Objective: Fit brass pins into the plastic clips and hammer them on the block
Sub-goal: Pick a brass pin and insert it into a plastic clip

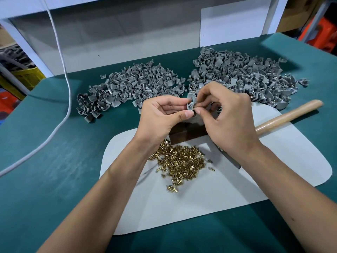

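Left hand: the left hand (pixel 164 114) is raised over the block, thumb and fingertips pinching one grey plastic clip (pixel 190 105); its grip is clenched on that clip.
Right hand: the right hand (pixel 224 114) meets it from the other side, fingertips pinching a small brass pin (pixel 194 107) right against the clip; its grip is clenched on the pin.
Block: a dark block (pixel 187 133) sits on the white mat, directly under the two hands and mostly hidden by them.
Loose pins: a heap of brass pins (pixel 180 162) lies on the mat just in front of the block, between the forearms.
Left pile: grey clips (pixel 131 86) spread on the counter beyond the left hand.
Right pile: a second pile of clips (pixel 242 73) beyond the right hand; brass glints show in some of them.
Hammer: a wooden handle (pixel 288 115) lies to the right, slanting across mat and counter; its head is hidden under the right wrist.
Mat: white mat (pixel 273 161) with rounded corners on the green counter (pixel 45 161).
Cable: a white cable (pixel 67 84) runs down the left side of the counter.
Writing: no readable label or brand from where I stand.
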Tool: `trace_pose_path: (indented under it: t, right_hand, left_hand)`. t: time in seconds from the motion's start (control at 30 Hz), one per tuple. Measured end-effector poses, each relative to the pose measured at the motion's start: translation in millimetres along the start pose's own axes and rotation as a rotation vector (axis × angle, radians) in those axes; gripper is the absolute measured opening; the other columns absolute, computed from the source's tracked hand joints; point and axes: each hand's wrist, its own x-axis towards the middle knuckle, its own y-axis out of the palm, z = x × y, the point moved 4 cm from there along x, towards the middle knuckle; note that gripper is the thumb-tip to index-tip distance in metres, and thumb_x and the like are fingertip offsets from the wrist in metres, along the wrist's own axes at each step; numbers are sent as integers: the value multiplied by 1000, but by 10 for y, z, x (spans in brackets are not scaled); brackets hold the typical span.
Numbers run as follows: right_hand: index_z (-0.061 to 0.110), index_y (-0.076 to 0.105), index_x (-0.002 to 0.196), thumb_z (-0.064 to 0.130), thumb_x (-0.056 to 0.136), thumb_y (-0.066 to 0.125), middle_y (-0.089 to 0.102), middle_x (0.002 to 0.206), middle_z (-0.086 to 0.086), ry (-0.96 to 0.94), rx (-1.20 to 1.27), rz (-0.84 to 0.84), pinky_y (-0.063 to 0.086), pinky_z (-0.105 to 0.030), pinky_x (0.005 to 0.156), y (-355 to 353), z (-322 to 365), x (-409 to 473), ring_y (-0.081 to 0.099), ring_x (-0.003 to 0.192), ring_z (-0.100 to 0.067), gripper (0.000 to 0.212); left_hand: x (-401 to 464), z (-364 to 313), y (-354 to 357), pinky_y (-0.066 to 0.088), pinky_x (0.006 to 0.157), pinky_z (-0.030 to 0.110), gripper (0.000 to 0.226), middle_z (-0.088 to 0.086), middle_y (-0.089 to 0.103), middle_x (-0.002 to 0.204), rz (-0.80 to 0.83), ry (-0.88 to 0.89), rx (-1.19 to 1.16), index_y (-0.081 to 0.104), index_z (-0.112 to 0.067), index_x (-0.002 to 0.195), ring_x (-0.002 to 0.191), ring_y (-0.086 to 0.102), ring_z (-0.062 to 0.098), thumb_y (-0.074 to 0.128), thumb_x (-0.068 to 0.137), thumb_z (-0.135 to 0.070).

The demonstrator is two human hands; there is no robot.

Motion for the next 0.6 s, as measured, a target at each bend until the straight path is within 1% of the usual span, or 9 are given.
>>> trace_pose_path:
  t: [0.07,0.17,0.27,0.37,0.47,0.6]
  right_hand:
    - [12,64,89,0,81,78,66,80,2,-15,-14,-14,55,-29,67,11,15,-10,65,76,-11,20]
    - [9,63,87,-3,81,76,65,81,0,-34,-22,-11,54,-33,68,28,22,-24,63,77,-16,19]
    - [9,64,86,-5,80,74,64,82,-2,-46,-33,-5,53,-36,68,25,6,-28,61,76,-18,18]
    - [9,64,85,-6,79,73,63,81,-2,-47,-45,-17,52,-35,68,26,4,-40,59,76,-18,19]
    - [11,65,86,-1,82,76,65,82,-1,-20,-58,-32,53,-32,68,39,-10,-57,60,76,-15,17]
    - [10,71,94,10,87,79,71,87,0,6,-23,-67,56,-28,73,18,-35,-42,67,82,-11,11]
  left_hand:
    - [-1,2,-1,60,75,24,30,7,79,85,-4,-9,-1,79,-12,90,80,74,14,88,62,-5]
    - [-11,3,11,59,71,22,30,5,78,80,-7,-23,-4,76,-6,88,75,72,11,88,60,-5]
    - [-15,0,29,60,72,24,30,4,76,78,-7,-18,8,75,-6,87,74,70,11,87,60,-6]
    - [-15,-6,24,60,73,25,30,2,76,78,-4,-9,8,74,-7,87,74,70,11,87,60,-7]
    - [-18,-4,24,61,77,27,28,4,77,82,8,-5,16,75,-9,88,78,71,13,87,62,-7]
    - [-13,7,-11,61,84,33,28,11,77,89,-12,-8,-4,77,-11,91,86,71,22,88,65,-10]
